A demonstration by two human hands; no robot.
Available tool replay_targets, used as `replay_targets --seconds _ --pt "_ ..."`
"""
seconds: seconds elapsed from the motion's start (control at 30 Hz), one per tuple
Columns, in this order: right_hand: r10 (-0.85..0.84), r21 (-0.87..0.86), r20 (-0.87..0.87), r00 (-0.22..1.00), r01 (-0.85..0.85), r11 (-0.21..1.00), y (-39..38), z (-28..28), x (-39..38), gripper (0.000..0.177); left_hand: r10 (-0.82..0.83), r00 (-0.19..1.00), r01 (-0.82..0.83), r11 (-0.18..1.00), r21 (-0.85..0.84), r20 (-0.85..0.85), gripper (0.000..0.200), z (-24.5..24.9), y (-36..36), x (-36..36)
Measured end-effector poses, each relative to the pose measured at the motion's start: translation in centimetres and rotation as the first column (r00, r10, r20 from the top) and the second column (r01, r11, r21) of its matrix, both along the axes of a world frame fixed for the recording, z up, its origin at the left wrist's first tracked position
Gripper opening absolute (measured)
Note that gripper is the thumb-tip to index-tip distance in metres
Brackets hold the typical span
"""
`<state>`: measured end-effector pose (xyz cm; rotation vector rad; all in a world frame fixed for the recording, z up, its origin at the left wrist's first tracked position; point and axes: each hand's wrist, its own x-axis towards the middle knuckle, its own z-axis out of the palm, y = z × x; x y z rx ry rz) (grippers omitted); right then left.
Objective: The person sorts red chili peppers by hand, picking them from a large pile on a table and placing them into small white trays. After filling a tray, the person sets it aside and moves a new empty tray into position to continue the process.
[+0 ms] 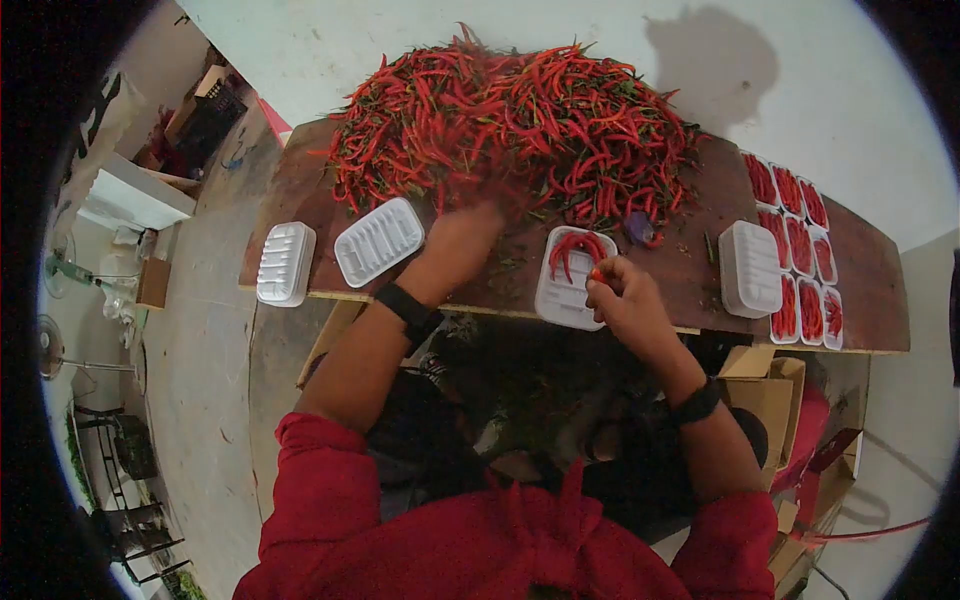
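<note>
A person in a red top works at a wooden table (872,282). The left hand (462,232), blurred, reaches into the near edge of a heap of red chilies (520,120); whether its fingers are spread or closed cannot be told. The right hand (628,300) pinches a single chili (598,274) in its fingertips, over the right rim of a white tray (560,298) holding a few more. Empty trays (378,240) lie left of the left hand; filled trays (800,250) sit well right of the right hand.
</note>
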<state>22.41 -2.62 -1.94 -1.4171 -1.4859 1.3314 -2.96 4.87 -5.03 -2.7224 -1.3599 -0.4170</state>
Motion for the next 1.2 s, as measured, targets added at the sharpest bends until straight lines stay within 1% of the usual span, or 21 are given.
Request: replay_targets --seconds 0.1,0.17,0.23,0.3,0.33,0.37,0.4,0.43,0.47,0.5,0.53,0.6,0.7,0.77,0.87,0.97,1.03,1.1,1.13,1.17,1.2 --pt "-0.005 -0.031 -0.005 1.0 0.005 1.0 -0.1 -0.4 0.0 0.017 0.02 1.0 -0.019 0.999 -0.027 0.019 0.014 0.3 -0.4 0.0" --pt "0.012 0.013 0.121 0.993 -0.013 1.0 -0.4 -0.8 0.0 0.015 0.064 0.998 -0.063 0.997 -0.046 0.023 0.014 0.3 -0.1 -0.1" --pt "0.044 0.037 0.141 0.989 -0.05 0.998 -0.8 -0.9 -0.2 0.015 0.106 0.994 -0.104 0.992 -0.066 0.025 0.015 1.1 -0.3 0.1" --pt "0.074 0.059 0.161 0.984 -0.084 0.995 -1.3 -0.9 -0.7 0.015 0.087 0.983 -0.076 0.994 -0.074 0.163 0.017 2.3 -1.0 0.4" --pt "0.082 0.094 0.166 0.983 -0.098 0.991 -1.6 -0.9 -1.0 0.015 0.086 0.983 -0.074 0.994 -0.074 0.163 0.017 2.8 -1.4 0.7" --pt "0.089 0.129 0.173 0.981 -0.112 0.985 -1.8 -0.8 -1.3 0.015 0.141 0.953 -0.059 0.954 -0.294 0.268 0.018 3.3 -2.0 1.3" --pt "0.088 0.129 0.173 0.981 -0.112 0.985 -1.9 -0.7 -1.6 0.015 0.218 0.91 -0.015 0.869 -0.495 0.354 0.02 3.7 -2.5 1.8" --pt "0.092 0.103 0.207 0.974 -0.116 0.988 -2.0 -0.6 -1.9 0.019 0.218 0.91 -0.015 0.869 -0.495 0.354 0.02 4.0 -3.0 2.3" --pt "0.098 0.077 0.241 0.966 -0.12 0.99 -2.1 -0.5 -2.1 0.023 0.278 0.853 0.095 0.75 -0.654 0.443 0.019 4.2 -3.5 2.9" --pt "0.101 0.077 0.241 0.965 -0.123 0.989 -2.2 -0.4 -2.3 0.023 0.356 0.784 0.223 0.602 -0.767 0.508 0.018 4.4 -4.1 3.3" --pt "0.11 0.076 0.212 0.971 -0.128 0.989 -2.2 -0.3 -2.6 0.025 0.359 0.783 0.221 0.602 -0.768 0.507 0.018 4.6 -4.7 3.7" --pt "0.121 0.076 0.182 0.976 -0.137 0.988 -2.3 -0.4 -2.8 0.027 0.527 0.626 0.406 0.41 -0.817 0.576 0.016 5.0 -5.5 4.2" --pt "0.114 0.1 0.144 0.983 -0.129 0.987 -2.4 -0.4 -3.0 0.021 0.56 0.6 0.423 0.384 -0.821 0.571 0.016 5.7 -5.6 4.1" --pt "0.128 0.011 0.072 0.989 -0.129 0.992 -2.4 0.7 -3.0 0.023 0.58 0.577 0.415 0.398 -0.819 0.574 0.016 5.4 -5.5 4.0" --pt "0.122 -0.043 0.039 0.992 -0.121 0.992 -2.4 0.9 -3.1 0.022 0.604 0.547 0.417 0.403 -0.814 0.58 0.016 4.7 -5.4 3.7" --pt "0.156 -0.068 0.047 0.987 -0.153 0.986 -2.5 1.7 -3.7 0.021 0.6 0.558 0.417 0.393 -0.819 0.573 0.016 5.0 -5.8 3.4" --pt "0.179 -0.043 0.092 0.979 -0.176 0.983 -2.3 0.1 -4.2 0.025 0.593 0.578 0.402 0.392 -0.827 0.561 0.016 4.9 -6.0 2.7" --pt "0.201 -0.016 0.133 0.971 -0.2 0.98 -2.1 -1.0 -4.8 0.028 0.459 0.754 0.167 0.558 -0.813 0.47 0.014 4.1 -6.0 1.8" --pt "0.211 -0.018 0.188 0.959 -0.211 0.977 -2.1 -1.2 -5.1 0.029 0.462 0.754 0.163 0.558 -0.814 0.467 0.014 4.0 -6.3 1.5" --pt "0.222 -0.022 0.241 0.945 -0.223 0.975 -2.1 -1.4 -5.4 0.029 0.344 0.819 0.108 0.694 -0.712 0.459 0.013 3.9 -6.7 1.2" --pt "0.228 -0.023 0.24 0.944 -0.23 0.973 -2.1 -1.2 -5.6 0.029 0.23 0.877 0.069 0.81 -0.582 0.423 0.013 3.8 -7.0 0.9"
